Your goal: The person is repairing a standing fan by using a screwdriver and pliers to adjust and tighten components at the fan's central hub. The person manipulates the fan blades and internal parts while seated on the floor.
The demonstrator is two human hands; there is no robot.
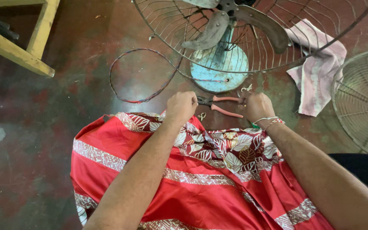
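We find no packages, labels, signs or screens anywhere in this view. Nothing here carries a printed panel, a wrapper, a box or a display of any kind.

arms: bare, no sleeves | right wrist: thin silver bangles (265, 120) beside a red thread band (279, 121) | lap: red cloth garment (201, 187) with white patterned stripes and a maroon leaf-print border
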